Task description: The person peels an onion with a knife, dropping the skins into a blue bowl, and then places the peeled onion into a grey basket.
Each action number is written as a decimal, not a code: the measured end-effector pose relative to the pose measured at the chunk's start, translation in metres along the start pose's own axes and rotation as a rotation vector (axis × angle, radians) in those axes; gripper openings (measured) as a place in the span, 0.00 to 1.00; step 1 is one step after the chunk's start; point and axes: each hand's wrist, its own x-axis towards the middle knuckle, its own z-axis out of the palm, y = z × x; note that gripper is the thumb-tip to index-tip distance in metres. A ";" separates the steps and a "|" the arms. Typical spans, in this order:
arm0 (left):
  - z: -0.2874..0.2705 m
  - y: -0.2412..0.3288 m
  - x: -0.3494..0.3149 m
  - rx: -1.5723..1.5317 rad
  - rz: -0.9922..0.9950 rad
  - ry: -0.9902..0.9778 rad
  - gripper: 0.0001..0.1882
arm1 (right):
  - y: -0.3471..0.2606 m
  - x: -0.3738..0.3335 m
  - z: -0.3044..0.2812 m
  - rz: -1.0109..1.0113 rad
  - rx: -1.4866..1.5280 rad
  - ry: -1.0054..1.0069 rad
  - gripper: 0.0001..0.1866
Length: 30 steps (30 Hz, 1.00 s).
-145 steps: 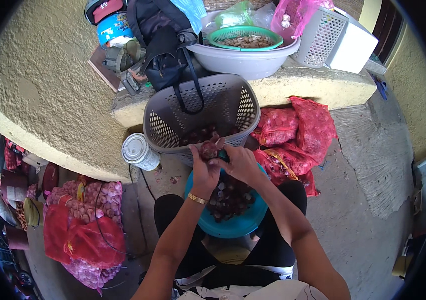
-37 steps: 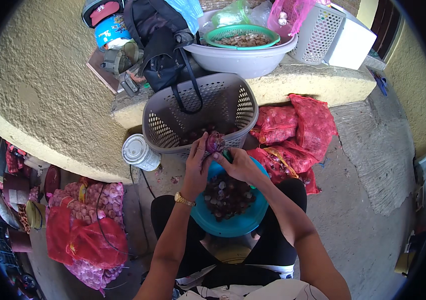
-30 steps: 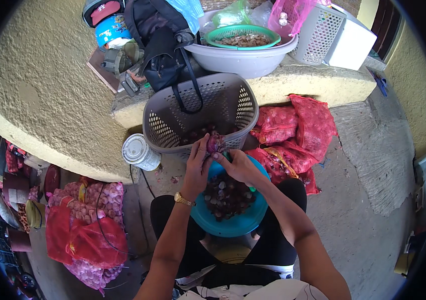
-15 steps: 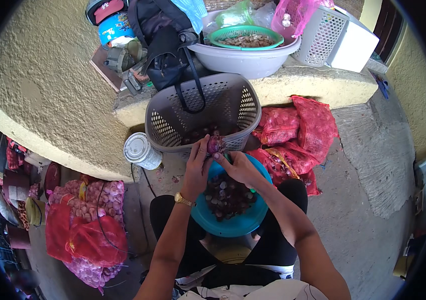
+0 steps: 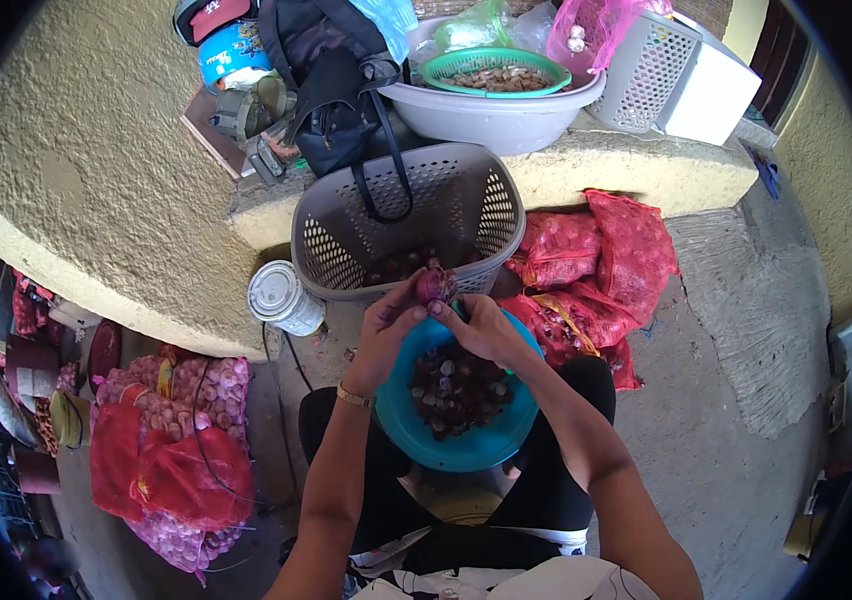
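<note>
both hands met over my lap, pinching one small purple shallot [image 5: 435, 285] between them: my left hand [image 5: 386, 335] held it by thumb and fingertips, and my right hand [image 5: 481, 328] closed on its other side, something greenish just showing beside its fingers, too small to tell what. i judged this was the peeling step, skin coming off the bulb. the shallot sat just above the far rim of the teal bowl [image 5: 416, 440] on my lap, which held dark skins and pale pieces. the next move, as i read it, called for a careful drop forward or down, without knocking the bowl. just beyond the hands stood a grey slotted basket [image 5: 346, 230] with a few dark bulbs in its bottom, and a white tin can [image 5: 284, 297] to its left. red mesh sacks [image 5: 601, 265] lay right of the basket; more sacks of bulbs [image 5: 161, 440] lay on the floor at my left. farther off, a ledge carried a black bag [image 5: 331, 90], its strap hanging into the basket, and a pale basin [image 5: 491, 115].
</note>
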 end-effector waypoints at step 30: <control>0.006 -0.013 0.002 0.226 0.207 0.074 0.20 | 0.006 0.000 0.004 -0.047 -0.021 -0.018 0.31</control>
